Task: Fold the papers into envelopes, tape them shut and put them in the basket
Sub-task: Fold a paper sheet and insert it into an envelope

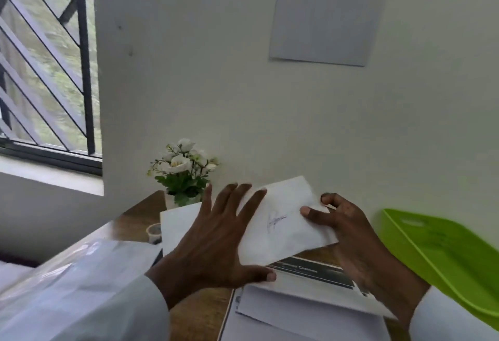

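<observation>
A folded white paper envelope [283,222] with a small blue ink mark is held up above the wooden table [199,311]. My right hand [348,238] grips its right end, thumb on the front and fingers curled behind. My left hand [216,235] lies against its left side with fingers spread straight and the thumb under the lower edge. A lime green basket [442,249] stands to the right, tilted in view, its inside looking empty. More white sheets [291,311] lie on the table under my hands, one with a dark printed band.
A small pot of white flowers [185,170] stands at the table's back by the wall. A roll of clear tape [154,232] sits beside a white sheet at the left. A printed notice [326,14] hangs on the wall, and a barred window [46,57] is at left.
</observation>
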`<act>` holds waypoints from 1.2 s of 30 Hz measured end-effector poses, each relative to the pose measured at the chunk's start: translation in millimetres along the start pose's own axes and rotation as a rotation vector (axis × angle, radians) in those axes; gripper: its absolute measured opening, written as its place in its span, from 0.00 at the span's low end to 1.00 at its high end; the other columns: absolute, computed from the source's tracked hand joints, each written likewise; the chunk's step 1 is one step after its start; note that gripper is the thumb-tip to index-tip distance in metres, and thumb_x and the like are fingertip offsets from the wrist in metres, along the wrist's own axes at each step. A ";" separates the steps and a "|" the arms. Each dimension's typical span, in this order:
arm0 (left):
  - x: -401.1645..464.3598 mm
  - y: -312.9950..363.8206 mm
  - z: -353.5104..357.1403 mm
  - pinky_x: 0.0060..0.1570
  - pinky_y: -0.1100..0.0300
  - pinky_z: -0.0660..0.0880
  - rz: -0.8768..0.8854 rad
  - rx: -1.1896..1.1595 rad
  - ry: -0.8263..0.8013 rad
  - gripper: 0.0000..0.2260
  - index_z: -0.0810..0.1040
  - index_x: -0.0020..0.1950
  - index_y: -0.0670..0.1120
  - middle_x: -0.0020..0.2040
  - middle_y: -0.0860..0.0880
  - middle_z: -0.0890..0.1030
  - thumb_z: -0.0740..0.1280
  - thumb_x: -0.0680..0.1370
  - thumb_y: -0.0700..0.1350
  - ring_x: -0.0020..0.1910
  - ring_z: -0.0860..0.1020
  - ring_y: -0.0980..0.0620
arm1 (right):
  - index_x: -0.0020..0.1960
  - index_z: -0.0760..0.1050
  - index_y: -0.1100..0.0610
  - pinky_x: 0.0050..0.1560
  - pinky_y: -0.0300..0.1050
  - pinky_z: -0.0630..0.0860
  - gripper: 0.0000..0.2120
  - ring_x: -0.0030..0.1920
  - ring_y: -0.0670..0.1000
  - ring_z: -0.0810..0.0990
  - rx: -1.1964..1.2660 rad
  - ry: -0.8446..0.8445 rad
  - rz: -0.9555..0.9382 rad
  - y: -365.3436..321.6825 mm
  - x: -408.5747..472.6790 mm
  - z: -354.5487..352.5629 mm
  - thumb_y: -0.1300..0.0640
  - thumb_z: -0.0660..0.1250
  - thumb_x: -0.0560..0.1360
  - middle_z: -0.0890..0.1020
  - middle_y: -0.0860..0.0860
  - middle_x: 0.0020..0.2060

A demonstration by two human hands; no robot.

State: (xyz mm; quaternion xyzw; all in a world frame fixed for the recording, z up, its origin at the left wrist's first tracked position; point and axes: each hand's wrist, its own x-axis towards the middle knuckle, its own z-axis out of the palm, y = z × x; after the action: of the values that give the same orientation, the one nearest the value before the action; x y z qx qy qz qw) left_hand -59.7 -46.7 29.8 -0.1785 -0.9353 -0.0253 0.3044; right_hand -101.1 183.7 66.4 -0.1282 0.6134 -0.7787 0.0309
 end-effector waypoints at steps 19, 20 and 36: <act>-9.5 -4.6 26.8 0.67 0.26 0.58 0.039 0.138 -0.022 0.49 0.56 0.79 0.46 0.71 0.41 0.69 0.63 0.67 0.72 0.69 0.69 0.39 | 0.54 0.76 0.58 0.52 0.54 0.80 0.16 0.53 0.59 0.83 0.183 0.128 -0.029 50.2 -18.1 -42.6 0.60 0.72 0.67 0.86 0.56 0.51; -9.4 -4.8 26.9 0.67 0.27 0.57 0.042 0.135 -0.020 0.48 0.56 0.79 0.46 0.71 0.41 0.68 0.64 0.67 0.72 0.69 0.68 0.39 | 0.58 0.77 0.60 0.51 0.52 0.81 0.19 0.55 0.59 0.83 0.162 0.093 -0.018 49.2 -18.4 -43.1 0.59 0.72 0.68 0.85 0.57 0.53; -9.2 -6.0 30.1 0.72 0.28 0.48 0.054 0.046 -0.058 0.55 0.48 0.81 0.49 0.80 0.44 0.54 0.56 0.65 0.81 0.80 0.51 0.42 | 0.59 0.82 0.62 0.61 0.56 0.76 0.17 0.60 0.60 0.81 0.145 -0.137 0.201 27.6 -18.4 -42.5 0.60 0.67 0.72 0.83 0.61 0.59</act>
State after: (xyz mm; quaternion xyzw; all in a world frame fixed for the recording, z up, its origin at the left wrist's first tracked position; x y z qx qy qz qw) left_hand -71.7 -50.6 0.4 -0.1974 -0.9388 0.0095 0.2820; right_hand -96.5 221.0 27.8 -0.1164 0.5616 -0.8034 0.1599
